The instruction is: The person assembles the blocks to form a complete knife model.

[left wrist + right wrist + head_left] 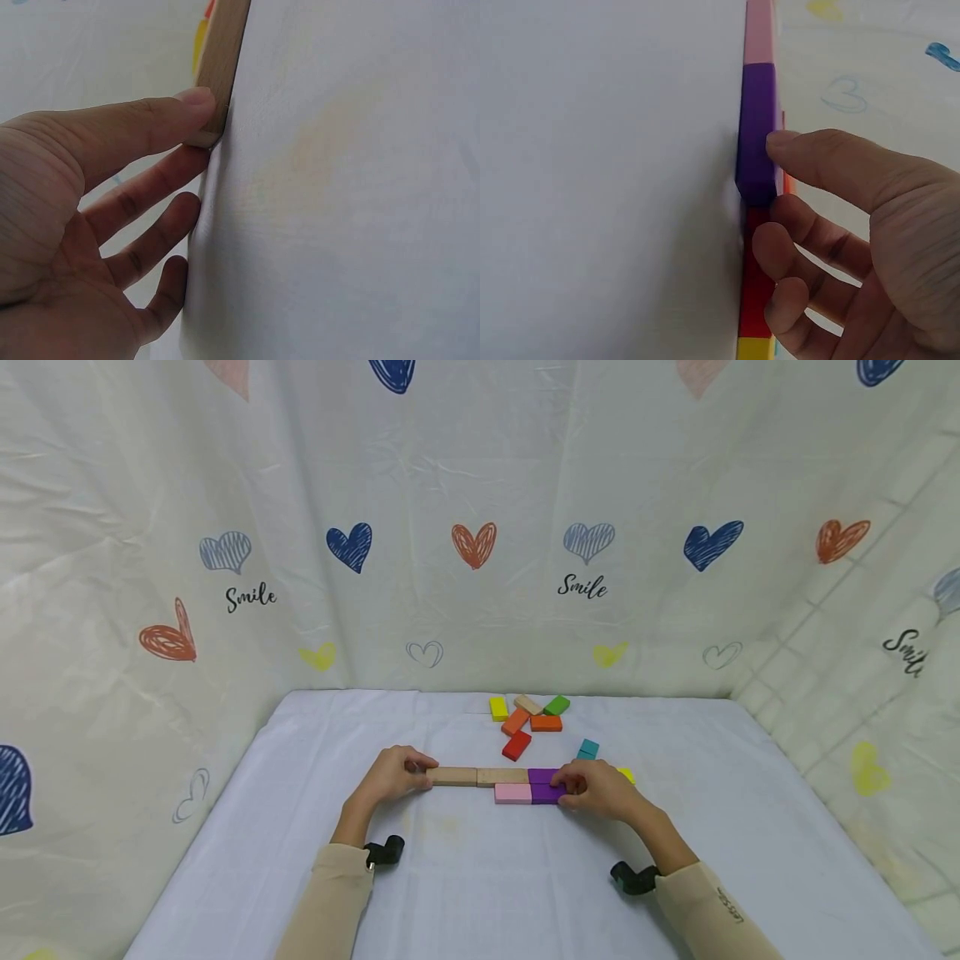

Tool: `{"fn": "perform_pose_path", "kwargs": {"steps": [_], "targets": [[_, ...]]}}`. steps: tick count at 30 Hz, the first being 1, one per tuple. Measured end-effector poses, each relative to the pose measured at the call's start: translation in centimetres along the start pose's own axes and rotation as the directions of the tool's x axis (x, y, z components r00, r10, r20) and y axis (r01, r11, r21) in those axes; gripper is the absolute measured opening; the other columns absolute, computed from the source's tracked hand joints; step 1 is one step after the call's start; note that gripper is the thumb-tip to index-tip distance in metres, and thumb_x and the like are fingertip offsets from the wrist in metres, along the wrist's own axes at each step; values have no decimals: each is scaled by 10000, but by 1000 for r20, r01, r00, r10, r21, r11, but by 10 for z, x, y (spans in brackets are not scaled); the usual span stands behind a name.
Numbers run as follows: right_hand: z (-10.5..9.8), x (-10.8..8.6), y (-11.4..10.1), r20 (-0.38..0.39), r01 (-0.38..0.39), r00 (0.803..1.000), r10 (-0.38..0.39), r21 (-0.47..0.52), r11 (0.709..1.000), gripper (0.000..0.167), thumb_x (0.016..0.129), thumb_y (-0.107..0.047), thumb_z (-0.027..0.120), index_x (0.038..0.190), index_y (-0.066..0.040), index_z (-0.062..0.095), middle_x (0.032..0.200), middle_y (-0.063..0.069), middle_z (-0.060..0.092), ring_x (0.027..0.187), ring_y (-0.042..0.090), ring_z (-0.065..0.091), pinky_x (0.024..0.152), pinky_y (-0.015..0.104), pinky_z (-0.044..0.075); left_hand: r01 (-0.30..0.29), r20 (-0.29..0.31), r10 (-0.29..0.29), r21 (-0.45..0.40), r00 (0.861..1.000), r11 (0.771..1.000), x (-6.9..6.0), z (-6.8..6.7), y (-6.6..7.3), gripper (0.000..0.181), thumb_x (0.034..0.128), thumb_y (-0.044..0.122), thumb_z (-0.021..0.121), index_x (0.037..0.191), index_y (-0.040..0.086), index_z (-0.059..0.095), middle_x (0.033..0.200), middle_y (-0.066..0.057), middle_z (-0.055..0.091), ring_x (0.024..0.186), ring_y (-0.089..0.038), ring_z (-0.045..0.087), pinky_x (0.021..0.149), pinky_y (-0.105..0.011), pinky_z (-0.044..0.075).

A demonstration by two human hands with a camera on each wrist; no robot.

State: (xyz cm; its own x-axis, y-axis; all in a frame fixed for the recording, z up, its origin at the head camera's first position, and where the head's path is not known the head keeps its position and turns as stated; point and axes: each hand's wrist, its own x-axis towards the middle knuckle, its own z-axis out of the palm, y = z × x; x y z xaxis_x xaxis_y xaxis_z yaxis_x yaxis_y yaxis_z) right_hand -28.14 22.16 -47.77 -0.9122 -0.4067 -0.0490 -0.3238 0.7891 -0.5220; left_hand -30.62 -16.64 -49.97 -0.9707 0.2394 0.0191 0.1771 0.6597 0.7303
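White cloth (225,860) spreads out from the left, its slanting edge well apart from the left hand (399,772), so sideways room on that flank looks generous. That hand's thumb and forefinger pinch the outer end of a plain, unpainted wooden rectangular block (453,777), the left end of the rear row; light, level pressure along the row should suit best, since pushing harder could buckle it. Next, end to end, comes a second plain wooden block (502,777), with a pale pink rectangular block (513,793) lying against its front, the start of a shorter front row. Behind, loose coloured blocks (515,721) lie between the rows and the cloth's far edge, so space is tighter there; the nearest, a bright red rectangular block (517,746), would be easiest to knock.

Rightward, a rear purple rectangular block (542,775) continues the back row, and a front purple rectangular block (546,794) adjoins the pink one. The right hand (600,789) appears to grasp this front piece near its right end, thumb on its upper edge; squaring it flush before letting go seems wise. Past it, the right wrist view shows a red block (757,292), then a yellow block (755,349); trailing fingers sit close to the red and might nudge it. Ample cloth stretches in front for withdrawing towards the body.
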Motion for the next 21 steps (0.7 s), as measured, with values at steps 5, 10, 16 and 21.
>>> {"fn": "perform_pose_path", "kwargs": {"steps": [5, 10, 16, 21], "targets": [[-11, 6, -1, -29, -2, 1000, 3, 11, 1000, 205, 902, -228, 786, 1099, -187, 749, 830, -52, 620, 796, 145, 546, 663, 270, 472, 6, 4, -6, 3, 1000, 1000, 0, 0, -1, 282, 794, 108, 868, 1046, 225, 823, 988, 29, 728, 883, -144, 568, 766, -302, 457], [-24, 27, 7, -110, -4, 994, 15, 107, 994, 248, 921, -202, 764, 1146, -106, 724, 970, 30, 678, 836, 196, 582, 703, 297, 520, 1, 2, -1, -2, 1000, 1000, 0, -1, 0, 283, 796, 97, 865, 1052, 208, 821, 988, 17, 732, 874, -143, 566, 764, -310, 462], [-36, 58, 28, -113, -56, 990, 80, 205, 977, 410, 945, -202, 739, 1318, -68, 636, 1251, 153, 652, 981, 268, 615, 791, 330, 570, 15, 4, -15, -13, 1000, 1000, 0, -1, 0, 286, 799, 93, 863, 1055, 212, 820, 973, 18, 721, 864, -148, 552, 750, -306, 449], [-39, 78, 43, -60, -95, 992, 110, 215, 972, 467, 954, -209, 726, 1389, -98, 595, 1375, 173, 594, 1001, 278, 619, 842, 354, 562, 18, 7, -18, -16, 1000, 1000, -1, 0, 2, 288, 802, 100, 862, 1064, 210, 818, 958, 18, 708, 862, -159, 549, 752, -311, 448]]}}
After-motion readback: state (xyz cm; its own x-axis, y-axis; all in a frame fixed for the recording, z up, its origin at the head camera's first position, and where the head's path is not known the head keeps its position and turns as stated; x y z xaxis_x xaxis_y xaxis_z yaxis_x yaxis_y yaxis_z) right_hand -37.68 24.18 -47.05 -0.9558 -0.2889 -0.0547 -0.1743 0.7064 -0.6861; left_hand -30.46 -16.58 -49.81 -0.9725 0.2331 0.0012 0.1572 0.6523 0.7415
